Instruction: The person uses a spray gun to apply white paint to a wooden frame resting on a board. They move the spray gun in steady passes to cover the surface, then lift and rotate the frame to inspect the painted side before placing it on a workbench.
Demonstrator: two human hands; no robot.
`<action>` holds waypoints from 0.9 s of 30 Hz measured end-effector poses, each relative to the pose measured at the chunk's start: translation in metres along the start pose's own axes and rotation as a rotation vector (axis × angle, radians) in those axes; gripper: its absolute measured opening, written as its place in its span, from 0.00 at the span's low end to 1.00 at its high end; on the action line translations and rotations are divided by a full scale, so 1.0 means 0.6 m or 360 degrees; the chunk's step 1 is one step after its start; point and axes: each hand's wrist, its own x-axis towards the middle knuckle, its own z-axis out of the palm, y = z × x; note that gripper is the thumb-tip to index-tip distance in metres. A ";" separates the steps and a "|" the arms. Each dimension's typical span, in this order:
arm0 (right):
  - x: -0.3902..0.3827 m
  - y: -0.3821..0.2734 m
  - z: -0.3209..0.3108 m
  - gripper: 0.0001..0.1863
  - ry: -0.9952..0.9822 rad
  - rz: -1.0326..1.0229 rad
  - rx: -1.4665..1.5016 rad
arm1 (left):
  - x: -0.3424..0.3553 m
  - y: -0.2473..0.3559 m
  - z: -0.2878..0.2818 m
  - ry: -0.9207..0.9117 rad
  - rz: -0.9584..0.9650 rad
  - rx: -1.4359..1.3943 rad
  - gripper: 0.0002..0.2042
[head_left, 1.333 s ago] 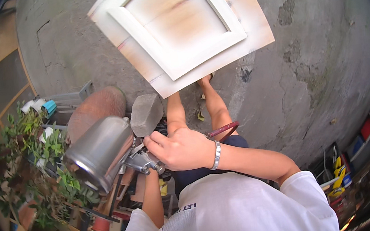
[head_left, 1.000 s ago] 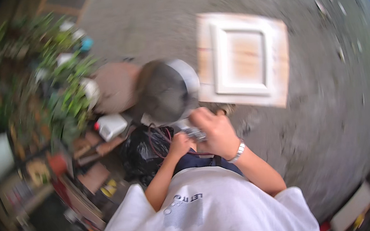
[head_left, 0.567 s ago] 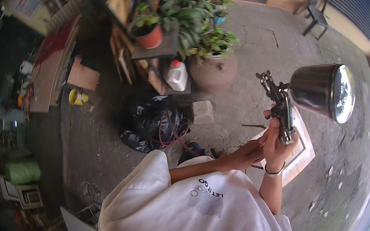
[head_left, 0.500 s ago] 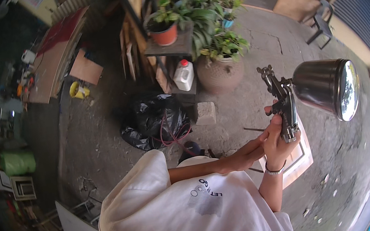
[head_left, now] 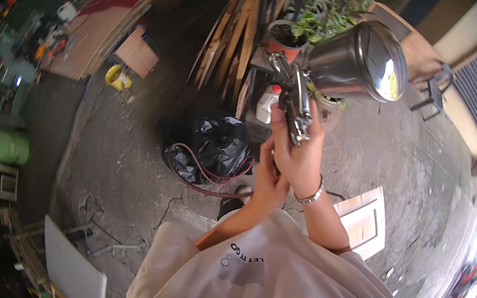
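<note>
My right hand (head_left: 303,150) is wrapped around the handle of a metal spray gun (head_left: 299,97), held up in front of me with its thumb against the gun's back. A large shiny metal cup (head_left: 339,68) sticks out to the right from the gun. Close under the right hand, my left hand (head_left: 267,176) is closed and touches the base of the grip; what its fingers hold is hidden. A reddish hose (head_left: 196,194) loops over a black plastic bag (head_left: 220,142) on the floor and passes toward my body, its end out of sight.
Ahead stand a white jug (head_left: 267,105) with a red cap, potted plants (head_left: 318,23) and leaning wood strips (head_left: 233,36). A framed panel (head_left: 369,222) lies right of my arm. At left are a yellow bucket (head_left: 118,78) and a pale board (head_left: 75,276).
Both hands and the spray gun have moved left and slightly up in the view, now in front of the jug and plants. The view has turned, and the left hand shows more fully.
</note>
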 end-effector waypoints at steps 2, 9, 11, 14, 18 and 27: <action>0.003 -0.004 0.032 0.20 -0.0131 -0.0065 0.0001 | 0.012 0.003 -0.027 0.0220 0.0131 0.0261 0.26; -0.009 -0.018 0.140 0.21 -0.0342 -0.0250 0.0051 | 0.006 0.026 -0.144 0.0665 0.0141 0.0775 0.19; -0.008 -0.022 0.177 0.23 -0.0368 -0.0347 0.0123 | 0.012 0.032 -0.176 0.0786 0.0180 0.0857 0.16; -0.015 -0.036 0.228 0.25 -0.0486 -0.0288 0.0079 | 0.013 0.037 -0.234 0.0862 0.0172 0.0899 0.15; -0.025 -0.057 0.320 0.36 -0.0611 -0.0300 0.0104 | 0.031 0.044 -0.320 0.0962 0.0310 0.0882 0.14; -0.047 -0.095 0.636 0.38 -0.0692 -0.0192 0.0658 | 0.081 0.106 -0.646 0.0781 0.0012 0.0647 0.10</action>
